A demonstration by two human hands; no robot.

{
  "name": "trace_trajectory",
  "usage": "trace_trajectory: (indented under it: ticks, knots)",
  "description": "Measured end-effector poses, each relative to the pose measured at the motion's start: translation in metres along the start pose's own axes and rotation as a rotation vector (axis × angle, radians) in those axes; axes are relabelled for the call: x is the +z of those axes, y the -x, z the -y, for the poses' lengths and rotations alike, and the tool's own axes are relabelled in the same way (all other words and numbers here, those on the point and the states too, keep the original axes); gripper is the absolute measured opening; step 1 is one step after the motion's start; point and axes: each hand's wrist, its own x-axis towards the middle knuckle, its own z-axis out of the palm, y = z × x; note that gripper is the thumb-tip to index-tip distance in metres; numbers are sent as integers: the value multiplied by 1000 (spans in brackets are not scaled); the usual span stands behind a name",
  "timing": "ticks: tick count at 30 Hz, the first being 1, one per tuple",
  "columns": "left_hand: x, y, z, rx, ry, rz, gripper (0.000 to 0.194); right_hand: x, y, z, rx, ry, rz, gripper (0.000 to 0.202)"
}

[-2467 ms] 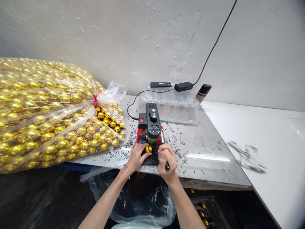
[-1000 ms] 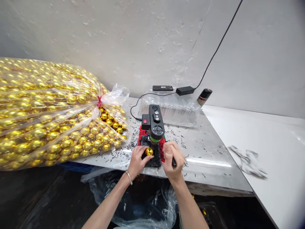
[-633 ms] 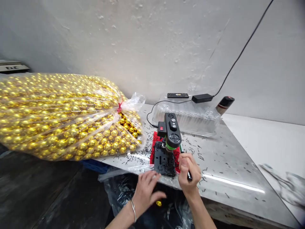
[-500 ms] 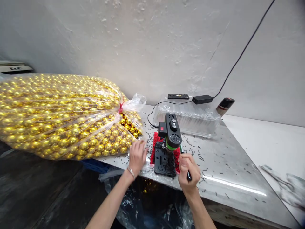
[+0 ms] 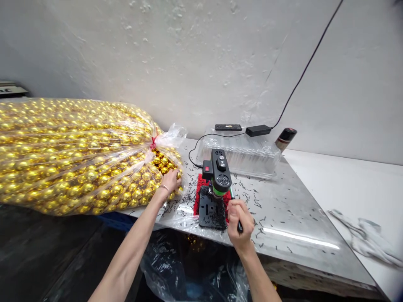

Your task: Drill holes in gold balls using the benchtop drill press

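Observation:
My left hand (image 5: 171, 181) reaches to a torn opening in a large clear plastic bag (image 5: 103, 167) packed with shiny gold balls (image 5: 162, 161). Its fingertips are among the balls at the opening, and I cannot make out whether they grip one. My right hand (image 5: 241, 220) is wrapped round the black-ended lever handle (image 5: 240, 227) of a small bench press (image 5: 221, 170) with a black and green head. Below that head is a black slotted base plate (image 5: 208, 213), strewn with black bits and resting on a red mat (image 5: 200, 184).
Behind the press stands a clear plastic tray (image 5: 242, 159), with a black power adapter (image 5: 258, 130) and a phone (image 5: 228, 127) at its back. A can (image 5: 286, 138) leans beside it. Black bits litter the metal table (image 5: 283, 201). Clear plastic sheeting (image 5: 163, 260) hangs below the front edge.
My left hand has moved left and up from beside the press to the bag's opening. My right hand stays on the lever handle. The view has turned slightly right.

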Motion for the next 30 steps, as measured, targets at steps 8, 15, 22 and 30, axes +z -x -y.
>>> trace_trajectory:
  ticks: [8, 15, 22, 30]
  knots:
    - [-11, 68, 6, 22, 941, -54, 48, 1, 0, 0, -4, -4, -26, 25]
    - [23, 97, -17, 22, 1027, 19, 46, 0, 0, 0, -5, 7, -14, 24]
    - [40, 109, -35, -258, 1663, 336, 54, -1, 1, 0, 21, 21, 9, 27]
    - [35, 104, -29, -472, 1854, 387, 27, -1, 2, 1, 25, 31, -2, 27]
